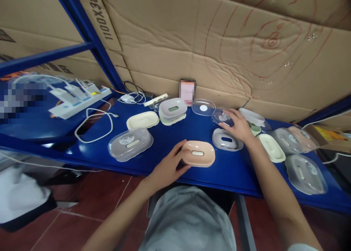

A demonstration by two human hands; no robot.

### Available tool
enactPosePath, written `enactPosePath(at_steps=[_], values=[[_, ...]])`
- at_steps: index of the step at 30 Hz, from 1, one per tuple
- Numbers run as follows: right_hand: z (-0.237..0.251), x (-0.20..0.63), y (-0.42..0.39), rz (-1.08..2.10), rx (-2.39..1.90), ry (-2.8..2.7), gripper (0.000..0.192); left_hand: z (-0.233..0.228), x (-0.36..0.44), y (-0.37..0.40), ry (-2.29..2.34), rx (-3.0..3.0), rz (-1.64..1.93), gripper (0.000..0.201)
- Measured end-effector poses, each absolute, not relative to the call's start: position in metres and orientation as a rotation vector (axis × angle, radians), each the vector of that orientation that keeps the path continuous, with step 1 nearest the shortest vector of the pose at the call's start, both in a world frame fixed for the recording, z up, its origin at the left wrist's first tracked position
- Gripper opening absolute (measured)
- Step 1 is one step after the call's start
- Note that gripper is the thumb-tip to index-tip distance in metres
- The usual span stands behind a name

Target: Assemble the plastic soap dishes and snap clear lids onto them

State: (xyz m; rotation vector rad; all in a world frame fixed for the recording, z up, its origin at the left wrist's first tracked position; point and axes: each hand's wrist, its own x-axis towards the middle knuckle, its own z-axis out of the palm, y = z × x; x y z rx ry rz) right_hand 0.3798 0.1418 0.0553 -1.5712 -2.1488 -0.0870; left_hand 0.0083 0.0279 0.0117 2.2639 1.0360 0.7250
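Two bare hands were at work on the blue metal shelf [170,135]. The left hand [167,167] was curled round the near left end of an oval peach-pink plastic soap dish [199,153], thumb and fingers gripping its edge, and that dish sat flat near the front lip of the shelf, roughly in the middle. The right hand [238,127] lay spread and flat, palm down, holding nothing: its fingertips rested on a clear plastic lid [221,116] farther back, and the heel of the hand hung over the far edge of a grey oval soap dish [225,140] just right of the peach one.

Beyond the wrist, to the right, lay a cream oval tray [271,147], and past it several clear-lidded dishes [305,172] sat close together towards the shelf's right end. Behind the peach dish stood a grey dish stacked on a pale base [172,110], with another clear lid [203,107] beside it and a blurred card [187,92] leaning against the cardboard wall [219,42]. To the left sat a cream oval dish [142,119] and, nearer the front, a grey dish under a clear cover [130,143]. Farther left, a white power strip [79,101] with plugs and a looped white cable [94,126] lay on the shelf. Below were red floor tiles [90,207].
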Motion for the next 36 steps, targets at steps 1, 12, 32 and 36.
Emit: enactPosePath(at_steps=[1,12,32,36], values=[[0.059,0.369,0.128,-0.140,-1.540,-2.167,0.065,0.011,0.008,0.029,1.034,2.233,0.740,0.051],[0.044,0.271,0.026,0.043,-1.126,-2.545,0.064,0.001,0.006,0.032,1.053,2.115,0.832,0.098],[0.028,0.363,-0.007,-0.194,-1.571,-2.390,0.046,0.007,0.006,0.039,1.433,2.234,0.945,0.069],[0.036,0.365,-0.031,-0.061,-1.469,-2.447,0.041,0.017,0.035,0.069,1.513,2.333,0.829,0.068]])
